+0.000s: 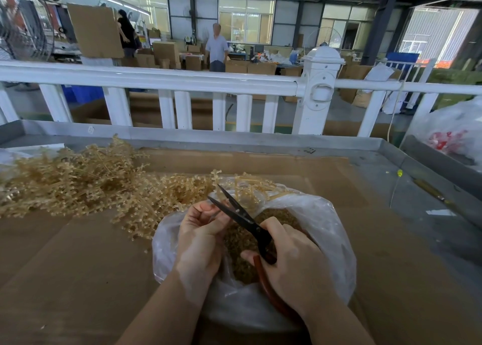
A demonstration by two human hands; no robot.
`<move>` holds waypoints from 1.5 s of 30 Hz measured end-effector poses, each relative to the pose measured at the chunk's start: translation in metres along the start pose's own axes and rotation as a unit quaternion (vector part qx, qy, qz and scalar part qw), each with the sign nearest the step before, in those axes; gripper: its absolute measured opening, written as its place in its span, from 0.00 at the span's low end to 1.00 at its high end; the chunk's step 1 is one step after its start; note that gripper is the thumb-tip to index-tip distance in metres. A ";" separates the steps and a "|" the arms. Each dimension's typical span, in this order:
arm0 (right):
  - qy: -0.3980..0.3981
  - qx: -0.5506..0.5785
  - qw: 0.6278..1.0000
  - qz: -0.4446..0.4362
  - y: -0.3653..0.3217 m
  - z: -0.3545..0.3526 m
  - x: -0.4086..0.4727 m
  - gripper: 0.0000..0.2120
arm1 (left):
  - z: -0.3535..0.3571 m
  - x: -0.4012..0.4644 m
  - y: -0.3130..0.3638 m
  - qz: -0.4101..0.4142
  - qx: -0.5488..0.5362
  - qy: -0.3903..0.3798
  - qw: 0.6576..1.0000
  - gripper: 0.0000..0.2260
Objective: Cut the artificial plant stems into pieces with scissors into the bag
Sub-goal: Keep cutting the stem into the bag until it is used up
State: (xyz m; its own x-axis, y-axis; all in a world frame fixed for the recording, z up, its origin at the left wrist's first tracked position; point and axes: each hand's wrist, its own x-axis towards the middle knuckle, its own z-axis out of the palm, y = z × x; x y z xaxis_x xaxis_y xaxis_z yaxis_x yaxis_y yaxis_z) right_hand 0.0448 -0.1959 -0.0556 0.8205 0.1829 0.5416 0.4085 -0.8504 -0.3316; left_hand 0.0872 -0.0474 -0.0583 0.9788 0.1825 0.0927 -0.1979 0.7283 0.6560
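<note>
Right hand (289, 264): wrapped round the red handles of the scissors (243, 217) — dark blades parted, tips pointing up and away over the bag mouth.
Left hand (202, 230): fingers curled in, pinching a stem right at the blades; can't really make out the stem itself between the fingertips.
Bag (326, 214): clear plastic, sitting open under both hands, already holding a heap of tan cut bits.
Uncut stems (78, 183): big tangled golden-beige pile to the left of the bag, a few sprigs spilling over its far rim.
Surface: brown cardboard sheet (65, 266) on a metal-edged table — white railing (182, 80) just behind it.
</note>
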 end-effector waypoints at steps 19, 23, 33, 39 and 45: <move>-0.030 0.006 1.000 -0.006 0.004 -0.002 0.002 0.19 | -0.001 0.001 -0.003 -0.012 0.023 0.006 1.000 0.12; -0.007 0.033 0.999 0.012 0.003 -0.001 0.001 0.18 | 0.000 0.000 -0.001 -0.009 0.029 -0.012 0.999 0.13; 0.015 0.035 0.999 0.035 0.005 0.000 0.001 0.16 | 0.004 -0.002 0.006 -0.068 -0.013 0.033 0.997 0.18; 0.018 0.036 0.999 0.032 0.004 0.000 0.001 0.15 | 0.006 -0.003 0.006 -0.070 -0.014 0.058 0.996 0.17; 0.021 0.048 0.998 0.026 0.004 -0.002 0.001 0.17 | 0.005 -0.001 0.006 -0.044 -0.029 0.089 0.995 0.16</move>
State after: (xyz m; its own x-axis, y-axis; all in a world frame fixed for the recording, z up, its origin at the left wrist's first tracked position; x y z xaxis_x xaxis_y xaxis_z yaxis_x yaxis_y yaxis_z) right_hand 0.0463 -0.1996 -0.0551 0.8245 0.1173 0.5536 0.4039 -0.8071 -0.4306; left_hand 0.0849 -0.0465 -0.0502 0.9686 0.2271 -0.1013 -0.1195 0.7822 0.6114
